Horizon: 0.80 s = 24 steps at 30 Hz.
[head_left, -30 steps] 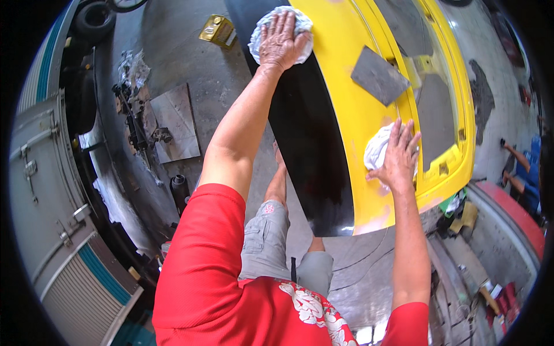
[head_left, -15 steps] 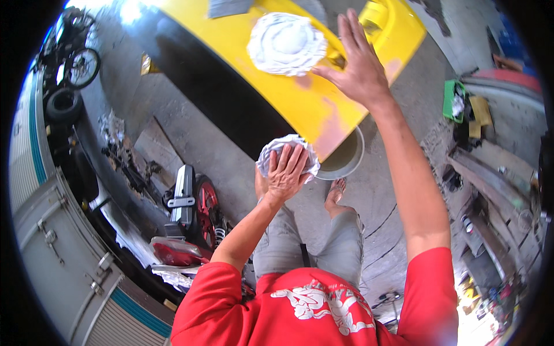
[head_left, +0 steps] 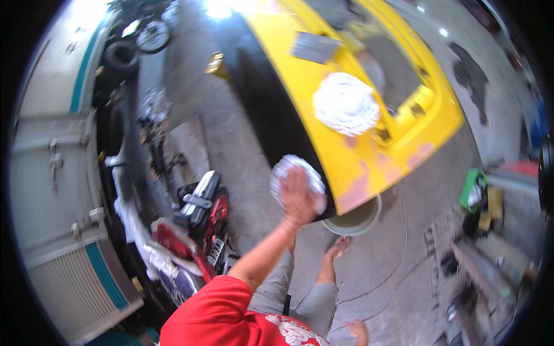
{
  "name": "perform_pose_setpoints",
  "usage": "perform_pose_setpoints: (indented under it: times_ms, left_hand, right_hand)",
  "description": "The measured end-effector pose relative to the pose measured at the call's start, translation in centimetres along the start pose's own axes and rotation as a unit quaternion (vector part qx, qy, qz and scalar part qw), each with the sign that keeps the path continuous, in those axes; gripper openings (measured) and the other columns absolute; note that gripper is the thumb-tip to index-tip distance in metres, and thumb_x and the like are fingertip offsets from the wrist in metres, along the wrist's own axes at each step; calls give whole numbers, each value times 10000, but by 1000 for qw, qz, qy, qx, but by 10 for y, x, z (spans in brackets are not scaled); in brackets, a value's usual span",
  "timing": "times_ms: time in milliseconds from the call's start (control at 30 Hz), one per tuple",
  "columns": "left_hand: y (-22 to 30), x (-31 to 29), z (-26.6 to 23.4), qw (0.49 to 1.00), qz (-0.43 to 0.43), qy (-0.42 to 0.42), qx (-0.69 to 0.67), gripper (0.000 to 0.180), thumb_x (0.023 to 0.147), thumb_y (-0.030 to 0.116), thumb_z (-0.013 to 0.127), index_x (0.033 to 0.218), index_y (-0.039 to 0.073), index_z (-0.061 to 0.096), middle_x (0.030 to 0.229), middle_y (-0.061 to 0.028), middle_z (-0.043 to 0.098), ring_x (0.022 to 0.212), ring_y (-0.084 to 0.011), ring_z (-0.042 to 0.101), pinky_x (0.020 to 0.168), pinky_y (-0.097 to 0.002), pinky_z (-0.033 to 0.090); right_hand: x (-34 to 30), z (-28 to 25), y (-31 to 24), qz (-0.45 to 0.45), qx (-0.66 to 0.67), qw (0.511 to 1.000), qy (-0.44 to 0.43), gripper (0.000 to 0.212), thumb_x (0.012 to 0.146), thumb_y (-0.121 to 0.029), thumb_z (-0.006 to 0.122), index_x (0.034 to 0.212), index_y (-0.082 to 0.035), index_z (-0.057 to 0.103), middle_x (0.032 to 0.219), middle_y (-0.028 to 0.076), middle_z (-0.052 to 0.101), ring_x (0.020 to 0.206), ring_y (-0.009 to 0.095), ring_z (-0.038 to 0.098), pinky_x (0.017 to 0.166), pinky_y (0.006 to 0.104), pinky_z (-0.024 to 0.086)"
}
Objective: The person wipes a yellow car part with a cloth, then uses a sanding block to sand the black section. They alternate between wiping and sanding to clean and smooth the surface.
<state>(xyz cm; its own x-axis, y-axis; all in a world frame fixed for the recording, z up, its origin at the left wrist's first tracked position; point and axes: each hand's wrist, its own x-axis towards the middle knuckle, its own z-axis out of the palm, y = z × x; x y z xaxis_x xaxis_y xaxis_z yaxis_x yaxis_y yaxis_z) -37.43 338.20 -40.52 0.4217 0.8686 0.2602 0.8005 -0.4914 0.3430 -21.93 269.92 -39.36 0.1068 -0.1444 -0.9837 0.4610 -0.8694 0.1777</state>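
A yellow car door (head_left: pixel 337 155) with a black band (head_left: pixel 265 109) along its left side is seen from above. At the band's near end, a crumpled white cloth (head_left: pixel 280 175) is partly covered by the left hand (head_left: pixel 299 199), which is blurred and laid flat, fingers extended rather than curled. A second white cloth (head_left: pixel 346 104) is set on the yellow paint, with a grey sheet (head_left: pixel 315 47) placed beyond it. The right hand (head_left: pixel 358 332) is partly shown near the bottom edge; its grip cannot be told. A round basin (head_left: pixel 373 221) is partly hidden by the door's near corner.
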Motion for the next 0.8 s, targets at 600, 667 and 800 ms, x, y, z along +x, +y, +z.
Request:
perform_pose_setpoints:
  times_ms: [600,667,800]
  left_hand:
    - [-176,238,-43,996,-29,-43,-79,816,1059,494,622,1708,48,411,1815,-175,339,1719,-363,205,1380,-596,58]
    - [-154,181,-51,988,91,-81,-90,850,984,487,692,1694,83,456,1807,-160,364,1717,-345,229,1377,-595,69]
    - [-176,143,-46,962,203,-126,-131,834,952,529,712,1693,214,493,1802,-39,401,1712,-263,250,1399,-556,39]
  right_hand:
    - [-237,-438,-664,-429,20,748,506,1233,848,-280,952,1745,59,176,1818,346,147,1703,477,153,1381,483,174]
    - [-237,-459,-716,-331,-54,790,513,1409,773,-432,997,1747,64,109,1821,355,103,1712,480,99,1393,488,125]
    - [-230,-472,-756,-167,-167,824,514,1566,684,-608,1005,1738,64,61,1820,364,57,1714,486,75,1404,496,88]
